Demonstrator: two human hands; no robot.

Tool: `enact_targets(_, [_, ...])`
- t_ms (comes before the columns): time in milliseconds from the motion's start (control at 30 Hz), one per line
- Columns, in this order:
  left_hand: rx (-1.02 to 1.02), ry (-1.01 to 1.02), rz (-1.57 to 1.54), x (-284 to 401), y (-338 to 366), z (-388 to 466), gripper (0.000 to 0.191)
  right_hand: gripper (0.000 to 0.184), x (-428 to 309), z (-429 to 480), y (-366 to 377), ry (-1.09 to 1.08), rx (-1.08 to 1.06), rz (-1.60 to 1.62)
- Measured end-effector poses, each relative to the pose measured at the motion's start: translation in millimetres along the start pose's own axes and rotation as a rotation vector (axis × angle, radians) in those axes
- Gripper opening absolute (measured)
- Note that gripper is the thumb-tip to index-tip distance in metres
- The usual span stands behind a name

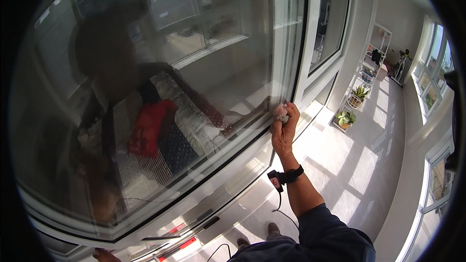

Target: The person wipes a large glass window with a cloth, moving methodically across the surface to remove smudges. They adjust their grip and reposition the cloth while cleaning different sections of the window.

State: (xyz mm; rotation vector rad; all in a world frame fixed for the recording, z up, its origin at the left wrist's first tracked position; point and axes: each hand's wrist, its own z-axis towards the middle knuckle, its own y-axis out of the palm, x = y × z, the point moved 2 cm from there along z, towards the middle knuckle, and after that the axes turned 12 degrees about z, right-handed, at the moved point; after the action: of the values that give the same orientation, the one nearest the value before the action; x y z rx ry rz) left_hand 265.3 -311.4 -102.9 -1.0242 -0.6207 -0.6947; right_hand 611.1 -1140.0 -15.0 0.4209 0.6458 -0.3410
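Observation:
In my right hand (284,138) is a crumpled pink and grey cloth wad (280,112), pressed at the lower right edge of a large glass pane (218,91). The pane sits in a white window frame (218,169) with a black gasket. A black strap (292,175) with a small cabled device (275,181) circles my right wrist. At the bottom left, part of my left hand (105,255) shows just below the frame's lower corner; whatever it touches is hidden. The glass mirrors a dark figure, a red thing and other windows.
Below the frame lie red-ended long-handled tools (187,243). My shoes (273,227) stand on the sunlit pale floor (338,160). A white plant stand (355,103) holds potted plants (346,118). An exercise bike (400,66) stands farther back. Windows (433,69) line the right wall.

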Motion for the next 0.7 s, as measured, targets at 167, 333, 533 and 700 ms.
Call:
enact_targets(167, [-0.101, -0.053, -0.002, -19.0, 3.7, 10.7, 0.058, 0.027, -8.3, -4.1, -10.5, 0.073, -0.086, -0.007])
enact_targets(333, [-0.073, -0.020, 0.018, -31.5, 2.5, 20.6, 0.059, 0.024, -29.0, 32.5, 4.6, 0.359, 0.144, 0.209])
enact_targets(533, [0.022, 0.061, 0.028, -46.3, 14.1, 25.3, 0.054, 0.027, -57.6, 30.8, 59.3, 0.063, 0.281, 0.041])
enact_targets(700, [0.146, 0.196, 0.116, -44.0, 12.7, 20.4, 0.054, 0.040, -107.2, -29.6, 109.6, -0.244, 0.104, -0.075])
